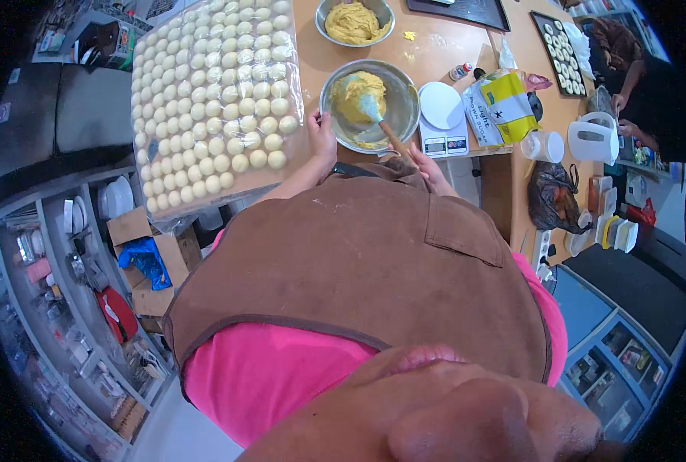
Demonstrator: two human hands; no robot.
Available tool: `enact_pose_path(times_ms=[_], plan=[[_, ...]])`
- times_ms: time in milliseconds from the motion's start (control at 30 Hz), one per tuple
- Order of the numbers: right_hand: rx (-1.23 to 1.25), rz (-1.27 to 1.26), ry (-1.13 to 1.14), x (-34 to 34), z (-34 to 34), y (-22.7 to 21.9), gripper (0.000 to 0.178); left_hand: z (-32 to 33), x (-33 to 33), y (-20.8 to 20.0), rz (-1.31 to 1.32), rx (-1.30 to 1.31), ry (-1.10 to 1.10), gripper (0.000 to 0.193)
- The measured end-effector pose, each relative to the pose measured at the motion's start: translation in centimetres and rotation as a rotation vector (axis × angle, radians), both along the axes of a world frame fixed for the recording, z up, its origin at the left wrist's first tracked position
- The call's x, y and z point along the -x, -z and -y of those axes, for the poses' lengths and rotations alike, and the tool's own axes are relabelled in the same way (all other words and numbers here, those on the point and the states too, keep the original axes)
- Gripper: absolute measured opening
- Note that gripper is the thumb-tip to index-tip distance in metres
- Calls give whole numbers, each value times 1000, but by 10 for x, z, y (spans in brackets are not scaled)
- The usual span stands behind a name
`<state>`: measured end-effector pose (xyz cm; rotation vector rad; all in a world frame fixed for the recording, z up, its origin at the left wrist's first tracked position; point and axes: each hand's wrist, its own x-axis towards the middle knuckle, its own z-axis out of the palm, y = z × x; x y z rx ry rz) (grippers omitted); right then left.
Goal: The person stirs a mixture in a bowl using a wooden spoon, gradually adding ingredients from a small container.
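Note:
A metal bowl (413,104) at the table edge before me holds yellow dough (356,94). In the dough rests a spatula (390,135) with a pale blue head and a wooden handle, which slants over the near rim toward my body. My left hand (323,140) grips the bowl's left side. My right hand (432,171) is closed at the end of the spatula's handle, close by the bowl's near right rim; its fingers are partly hidden. Another metal bowl (321,17) with yellow dough (353,23) stands just beyond.
Many pale dough balls (212,108) lie under clear plastic at left. Right of the bowl are a digital scale (443,123), a yellow-and-white bag (503,108) and a white jug (594,138). A co-worker's hands (624,115) show at far right, near a tray (562,54) of dough pieces.

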<state>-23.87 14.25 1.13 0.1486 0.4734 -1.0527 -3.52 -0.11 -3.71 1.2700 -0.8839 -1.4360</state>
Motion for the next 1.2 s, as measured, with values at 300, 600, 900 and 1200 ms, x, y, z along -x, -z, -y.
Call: enact_pose_path(times_ms=[300, 600, 900, 1200], plan=[[736, -2703, -519, 29, 21, -91, 23, 21, -31, -46, -60, -361, 394, 43], [244, -2422, -933, 25, 24, -53, 35, 22, -34, -54, -119, -340, 560, 63], [242, -1742, -974, -12, 43, -76, 50, 13, -33, -35, -351, -337, 517, 61], [-147, -879, -658, 3, 1, -35, 49, 9, -30, -32, -403, -335, 494, 56]])
